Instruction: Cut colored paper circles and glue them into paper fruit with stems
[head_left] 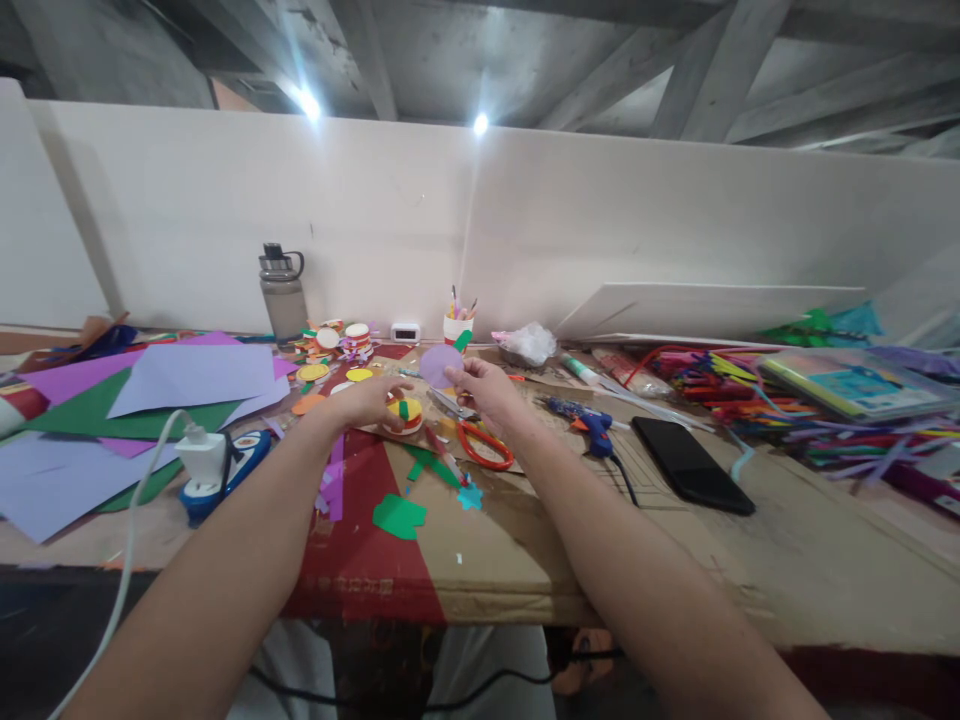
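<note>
My right hand (487, 392) pinches a light purple paper disc (439, 367) at its edge, raised above the table. A green paper tab (463, 340) sticks out at the disc's upper right. Lower and to the left, my left hand (365, 402) has its fingers at a round yellow-topped paper piece (411, 415) with a green strip across it, and appears to grip its left side. Red-handled scissors (487, 447) lie just below my right hand. Green paper scraps (400, 516) and a small blue star (470, 496) lie nearer me.
A blue glue gun (592, 428) and black phone (690, 465) lie to the right, before piles of coloured strips (712, 385). Paper sheets (195, 380), a power strip (225, 475) and a bottle (283, 300) are on the left. A pen cup (457, 327) stands behind.
</note>
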